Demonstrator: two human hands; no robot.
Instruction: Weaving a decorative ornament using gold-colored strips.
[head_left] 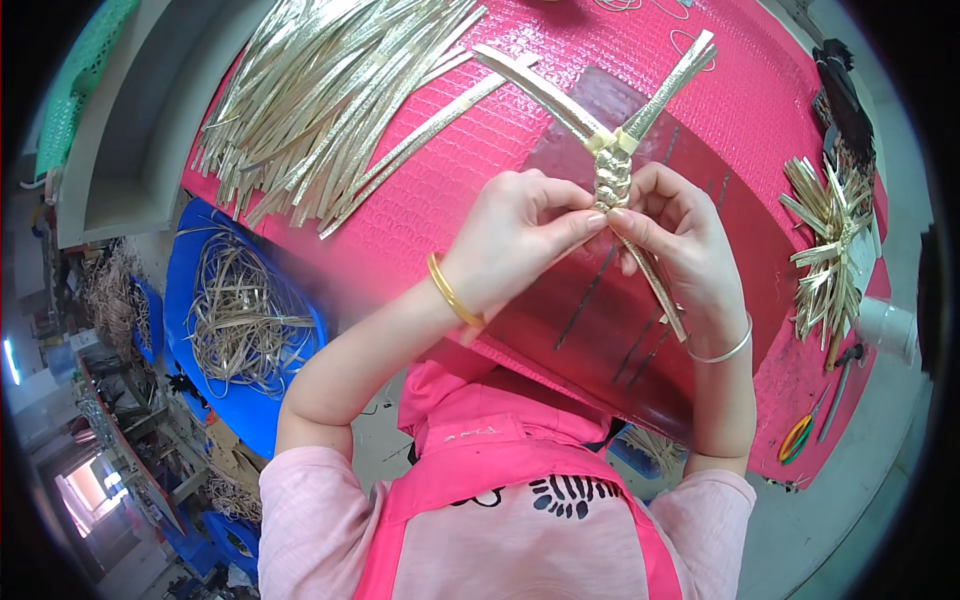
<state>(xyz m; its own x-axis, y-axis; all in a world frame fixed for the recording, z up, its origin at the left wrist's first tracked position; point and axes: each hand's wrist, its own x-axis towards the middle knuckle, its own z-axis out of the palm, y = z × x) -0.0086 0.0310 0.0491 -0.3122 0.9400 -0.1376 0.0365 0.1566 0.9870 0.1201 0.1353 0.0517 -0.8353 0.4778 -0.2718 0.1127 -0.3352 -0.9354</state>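
Between my hands is a short braid of gold strips, held upright over a dark red mat. Two wide gold ends spread from its top in a V, with pale tape at their base. My left hand pinches the lower end of the braid between thumb and fingers. Closed on the same spot from the other side is my right hand, its thumb pressed to the weave. A loose gold strip hangs down past my right palm. Where the fingertips meet, the weave is partly hidden.
A large pile of gold strips lies on the pink table cover at the far left. To the right are a bundle of finished-looking gold pieces and scissors with coloured handles. A blue bin holds tangled strips at left.
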